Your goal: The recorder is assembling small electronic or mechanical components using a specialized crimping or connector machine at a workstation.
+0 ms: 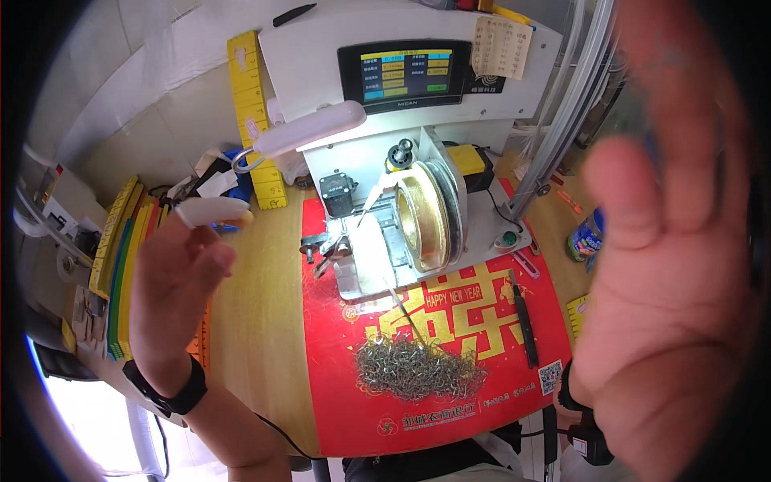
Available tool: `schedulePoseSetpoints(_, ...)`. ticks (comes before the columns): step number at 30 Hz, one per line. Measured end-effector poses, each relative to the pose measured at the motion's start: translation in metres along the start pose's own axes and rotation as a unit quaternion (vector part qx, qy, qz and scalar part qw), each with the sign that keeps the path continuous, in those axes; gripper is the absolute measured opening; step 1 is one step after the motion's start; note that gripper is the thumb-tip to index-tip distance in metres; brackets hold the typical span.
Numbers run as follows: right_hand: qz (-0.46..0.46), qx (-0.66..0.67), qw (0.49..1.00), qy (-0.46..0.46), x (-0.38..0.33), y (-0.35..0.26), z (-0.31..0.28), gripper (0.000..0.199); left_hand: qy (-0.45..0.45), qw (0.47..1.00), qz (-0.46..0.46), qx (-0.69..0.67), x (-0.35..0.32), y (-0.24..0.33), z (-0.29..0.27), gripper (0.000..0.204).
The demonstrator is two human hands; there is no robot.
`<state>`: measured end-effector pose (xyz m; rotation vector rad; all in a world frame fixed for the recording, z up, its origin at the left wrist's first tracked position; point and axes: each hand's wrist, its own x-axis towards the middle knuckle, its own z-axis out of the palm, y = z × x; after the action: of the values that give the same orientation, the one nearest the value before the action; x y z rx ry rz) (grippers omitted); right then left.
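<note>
My left hand [178,281] is raised over the left of the table, with a white wrap [213,211] around one finger. Its fingers are bent but apart, and nothing shows between them. Close to the camera at the right, my right hand [671,273] is open and somewhat blurred, its fingers pointing up. Between the hands stands a white machine [321,76] with a lit screen [405,74] and a gold-coloured ring wheel [424,217]. In front of it, a tangled heap of thin metal wire bits [418,369] lies on a red printed mat [345,426].
A white lamp [309,130] leans across the machine's front. A slim black tool [524,325] lies on the mat, right of the heap. Coloured folders [132,265] stand at the left. A yellow ruler-like strip [253,96] rises behind; a blue container [585,237] is at the right.
</note>
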<state>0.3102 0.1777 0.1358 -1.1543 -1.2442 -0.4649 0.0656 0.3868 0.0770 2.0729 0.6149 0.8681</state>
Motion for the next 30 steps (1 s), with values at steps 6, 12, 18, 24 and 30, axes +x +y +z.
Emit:
schedulePoseSetpoints(6, 0.296, 0.385, 0.829, -0.277, -0.118, 0.059, 0.081, 0.051, -0.125, 0.974, -0.077, 0.170, 0.020, -0.053, 0.023, 0.039)
schedulePoseSetpoints(12, 0.481, 0.366, 0.782, -0.153, -0.177, 0.092, 0.149, 0.034, -0.178, 0.977, -0.111, 0.043, 0.030, -0.097, 0.033, 0.027)
schedulePoseSetpoints(18, 0.464, 0.371, 0.798, -0.099, -0.171, 0.108, 0.171, 0.018, -0.231, 0.947, -0.205, -0.083, 0.030, -0.106, 0.036, 0.029)
schedulePoseSetpoints(24, 0.454, 0.366, 0.806, -0.105, -0.169, 0.109, 0.172, 0.013, -0.240, 0.938, -0.204, -0.144, 0.035, -0.099, 0.035, 0.026)
schedulePoseSetpoints(30, 0.444, 0.344, 0.820, -0.108, -0.174, 0.114, 0.176, 0.013, -0.096, 0.980, 0.021, 0.175, 0.030, -0.071, 0.056, 0.023)
